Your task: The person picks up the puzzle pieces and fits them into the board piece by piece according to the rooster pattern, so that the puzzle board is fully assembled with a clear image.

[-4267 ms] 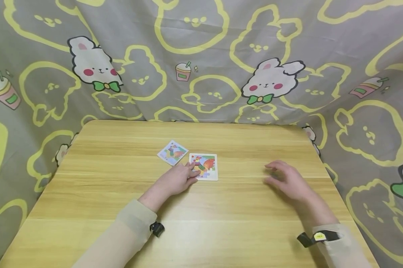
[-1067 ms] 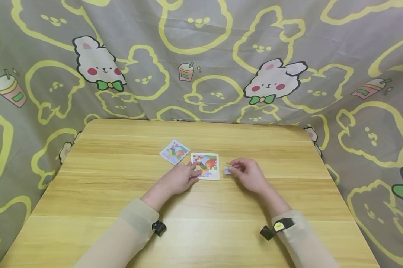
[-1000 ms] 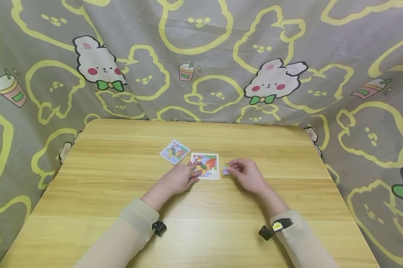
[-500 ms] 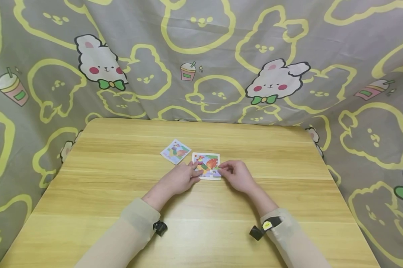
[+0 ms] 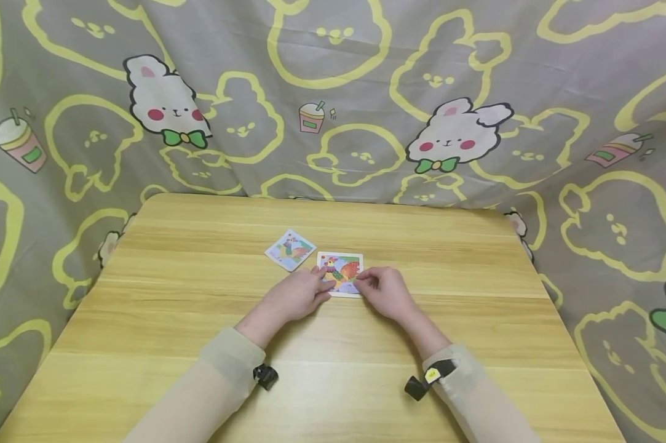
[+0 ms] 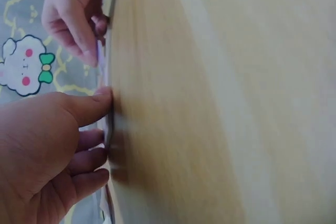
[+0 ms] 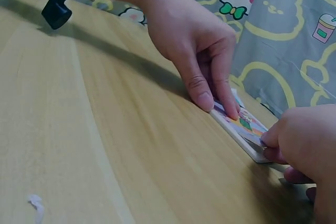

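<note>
A square jigsaw puzzle (image 5: pixel 345 266) in a white frame shows a colourful rooster and lies flat on the table. My left hand (image 5: pixel 295 296) rests on its left side, fingers over the picture. In the right wrist view that hand's thumb (image 7: pixel 202 99) is at the near edge of the frame. Coming in from the right, my right hand (image 5: pixel 389 293) pinches a small puzzle piece (image 7: pixel 255 140) between thumb and fingertips, over the puzzle's lower right corner. The fingertips hide most of the piece.
A square card (image 5: pixel 290 251) with the same rooster picture lies askew behind the left hand. The wooden table (image 5: pixel 200 246) ends at a patterned curtain (image 5: pixel 355 74). A small white scrap (image 7: pixel 35 203) shows in the right wrist view.
The right hand has come in from the right with the puzzle piece and brought it onto the puzzle's lower right corner. The left hand has stayed on the puzzle.
</note>
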{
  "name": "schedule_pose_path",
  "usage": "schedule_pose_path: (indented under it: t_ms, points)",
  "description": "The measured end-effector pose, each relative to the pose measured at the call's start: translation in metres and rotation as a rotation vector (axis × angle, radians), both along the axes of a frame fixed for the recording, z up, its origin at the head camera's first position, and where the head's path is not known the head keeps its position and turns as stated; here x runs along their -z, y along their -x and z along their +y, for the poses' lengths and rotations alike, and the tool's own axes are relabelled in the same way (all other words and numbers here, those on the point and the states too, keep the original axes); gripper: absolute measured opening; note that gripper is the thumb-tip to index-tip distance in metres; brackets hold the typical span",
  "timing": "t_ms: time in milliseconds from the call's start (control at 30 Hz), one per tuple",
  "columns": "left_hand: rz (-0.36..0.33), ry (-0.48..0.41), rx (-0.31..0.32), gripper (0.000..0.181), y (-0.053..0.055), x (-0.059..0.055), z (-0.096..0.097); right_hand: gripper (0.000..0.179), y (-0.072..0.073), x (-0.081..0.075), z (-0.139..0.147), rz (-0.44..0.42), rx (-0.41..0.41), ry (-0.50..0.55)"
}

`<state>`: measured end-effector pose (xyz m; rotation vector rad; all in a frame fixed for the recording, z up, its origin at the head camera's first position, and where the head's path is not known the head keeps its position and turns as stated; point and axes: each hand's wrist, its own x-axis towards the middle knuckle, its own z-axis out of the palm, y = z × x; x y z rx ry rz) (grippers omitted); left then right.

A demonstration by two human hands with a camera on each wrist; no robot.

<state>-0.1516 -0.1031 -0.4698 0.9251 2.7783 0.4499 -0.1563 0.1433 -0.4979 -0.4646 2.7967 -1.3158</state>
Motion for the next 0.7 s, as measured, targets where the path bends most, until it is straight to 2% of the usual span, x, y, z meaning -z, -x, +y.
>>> schedule_pose_path:
  t_ms: [200, 267, 400, 533, 700]
  points:
    - [0.174, 0.133, 0.027, 0.039, -0.003, -0.002, 0.011, 0.012, 0.0, 0.002, -0.001, 0.015, 0.016, -0.019]
    - [0.207, 0.149, 0.041, 0.04, -0.004, -0.001, 0.016, 0.012, 0.001, 0.003, -0.001, 0.025, 0.019, -0.024]
    - [0.197, 0.144, 0.032, 0.041, -0.005, 0.001, 0.024, 0.013, 0.002, 0.003, 0.0, 0.044, 0.0, -0.026]
    - [0.179, 0.131, -0.001, 0.039, -0.004, 0.003, 0.027, 0.018, 0.003, 0.003, 0.004, 0.064, -0.068, -0.037]
    - [0.144, 0.103, -0.015, 0.038, -0.003, 0.004, 0.03, 0.031, 0.005, 0.003, 0.014, 0.141, -0.187, -0.169]
